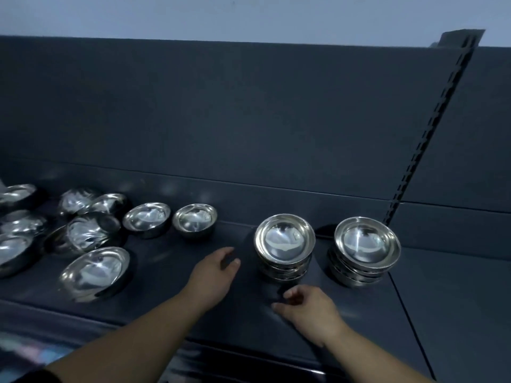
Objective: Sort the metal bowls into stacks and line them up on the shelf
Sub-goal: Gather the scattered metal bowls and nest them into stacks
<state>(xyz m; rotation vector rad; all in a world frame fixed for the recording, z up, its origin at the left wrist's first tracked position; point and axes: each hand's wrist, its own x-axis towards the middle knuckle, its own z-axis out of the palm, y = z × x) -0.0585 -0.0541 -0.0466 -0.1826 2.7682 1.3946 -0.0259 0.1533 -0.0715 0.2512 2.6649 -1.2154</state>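
Two stacks of shiny metal bowls stand on the dark shelf (171, 275): one stack (284, 246) in the middle and a second stack (366, 251) to its right. Several loose bowls lie scattered to the left, among them a single upright bowl (195, 220), another (146, 219) beside it and a tilted bowl (95, 273) near the front. My left hand (214, 275) hovers just left of the middle stack, fingers relaxed, holding nothing. My right hand (307, 308) hangs in front of that stack, fingers loosely curled and empty.
A dark back panel (221, 120) rises behind the shelf. A slotted upright post (425, 139) runs diagonally at the right, behind the second stack. The shelf's front edge (249, 352) lies below my arms. A further shelf section (456, 299) continues to the right.
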